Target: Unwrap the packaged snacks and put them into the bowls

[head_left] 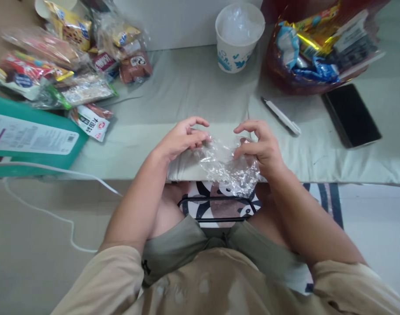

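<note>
Sitting at the cloth-covered bench, a person has a crinkled sheet of clear plastic stretched between both hands, its lower part drooping over the near edge above the lap. The left hand has its grip closed, thumb and fingers pinching the sheet's left side. The right hand touches the other side with bent fingers, index and thumb apart; I can't tell whether its grip is closed on the sheet. Beyond them, a paper cup holds more clear plastic. At far right stands a dark red basket of wrapped snacks, with a black phone just beside it and a white pen-like tool near the right hand. Snack packets are heaped at far left, behind a green box.
</note>
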The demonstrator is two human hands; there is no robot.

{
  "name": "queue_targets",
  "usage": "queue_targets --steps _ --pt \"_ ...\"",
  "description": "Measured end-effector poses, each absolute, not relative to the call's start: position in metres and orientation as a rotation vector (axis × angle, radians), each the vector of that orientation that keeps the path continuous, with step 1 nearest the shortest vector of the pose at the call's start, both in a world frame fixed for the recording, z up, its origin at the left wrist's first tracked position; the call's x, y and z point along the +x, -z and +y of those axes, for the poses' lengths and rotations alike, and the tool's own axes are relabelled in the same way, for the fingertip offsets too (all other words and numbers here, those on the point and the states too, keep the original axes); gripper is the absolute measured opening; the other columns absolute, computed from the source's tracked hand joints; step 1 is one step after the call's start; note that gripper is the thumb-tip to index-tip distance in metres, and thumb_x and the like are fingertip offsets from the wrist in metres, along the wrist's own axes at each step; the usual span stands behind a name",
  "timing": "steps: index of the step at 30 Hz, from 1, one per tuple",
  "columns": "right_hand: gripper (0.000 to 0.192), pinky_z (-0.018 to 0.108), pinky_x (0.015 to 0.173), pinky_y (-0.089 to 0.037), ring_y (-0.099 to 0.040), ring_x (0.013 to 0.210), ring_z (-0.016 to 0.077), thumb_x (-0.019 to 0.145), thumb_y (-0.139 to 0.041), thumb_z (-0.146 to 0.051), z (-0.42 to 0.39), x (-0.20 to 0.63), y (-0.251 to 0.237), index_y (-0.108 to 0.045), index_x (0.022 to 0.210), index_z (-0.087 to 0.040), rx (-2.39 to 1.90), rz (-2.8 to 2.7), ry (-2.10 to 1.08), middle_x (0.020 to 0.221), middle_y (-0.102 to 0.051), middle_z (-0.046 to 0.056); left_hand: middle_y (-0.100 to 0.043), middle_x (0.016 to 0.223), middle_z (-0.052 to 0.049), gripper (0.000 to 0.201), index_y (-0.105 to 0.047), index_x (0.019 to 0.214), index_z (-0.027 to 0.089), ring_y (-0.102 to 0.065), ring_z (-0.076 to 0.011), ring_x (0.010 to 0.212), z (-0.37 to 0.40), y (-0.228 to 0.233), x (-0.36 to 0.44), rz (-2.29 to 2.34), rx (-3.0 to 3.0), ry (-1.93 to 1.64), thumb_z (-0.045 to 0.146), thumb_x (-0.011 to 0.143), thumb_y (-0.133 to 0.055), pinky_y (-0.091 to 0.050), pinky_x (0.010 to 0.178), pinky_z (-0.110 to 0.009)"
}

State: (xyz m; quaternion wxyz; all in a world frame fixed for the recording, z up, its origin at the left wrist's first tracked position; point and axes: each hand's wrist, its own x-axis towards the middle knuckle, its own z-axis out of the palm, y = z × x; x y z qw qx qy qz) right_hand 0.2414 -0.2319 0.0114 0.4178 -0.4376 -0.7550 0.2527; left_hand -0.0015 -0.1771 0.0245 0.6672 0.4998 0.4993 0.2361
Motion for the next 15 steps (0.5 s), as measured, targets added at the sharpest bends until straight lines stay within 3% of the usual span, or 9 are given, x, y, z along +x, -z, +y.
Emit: queue_targets --steps 4,8,11,15 --pt "0.033 0.053 0.105 -0.047 -0.058 0.115 0.0278 0.092 -0.058 -0.018 -0.231 0.244 -0.008 -0.075 0.066 -0.029 -1.106 -1.906 -0.645 0.114 -0.067 0.004 -0.07 0.075 -0.001 0.028 -0.067 0.095 0.017 -0.059 -0.0089 0.06 -0.177 -0.02 0.001 1.167 1.183 -0.595 0.022 0.071 -0.081 -0.044 0.055 -0.022" --pt "0.027 0.057 0.112 -0.043 -0.055 0.127 0.0304 0.084 -0.063 -0.014 -0.229 0.254 -0.003 -0.081 0.081 -0.034 -1.059 -2.009 -0.598 0.13 -0.062 0.002 -0.06 0.069 0.002 0.014 -0.062 0.081 0.02 -0.056 -0.0092 0.061 -0.172 -0.015 0.001 1.22 1.154 -0.842 0.018 0.072 -0.073 -0.046 0.057 -0.022" --pt "0.031 0.059 0.113 -0.042 -0.053 0.134 0.0323 0.085 -0.061 -0.014 -0.23 0.26 -0.002 -0.082 0.088 -0.037 -1.123 -1.953 -0.654 0.138 -0.058 0.002 -0.059 0.075 0.001 0.012 -0.052 0.08 0.022 -0.063 -0.0126 0.071 -0.168 -0.014 -0.002 1.201 1.041 -0.922 0.02 0.077 -0.064 -0.051 0.063 -0.025" --pt "0.017 0.057 0.112 -0.046 -0.052 0.137 0.0325 0.094 -0.06 -0.029 -0.23 0.258 -0.002 -0.076 0.097 -0.033 -1.221 -1.669 -0.726 0.139 -0.057 0.005 -0.064 0.093 -0.003 0.012 -0.048 0.087 0.022 -0.073 -0.023 0.095 -0.167 -0.018 -0.006 1.128 0.991 -0.89 0.026 0.081 -0.058 -0.059 0.072 -0.036"
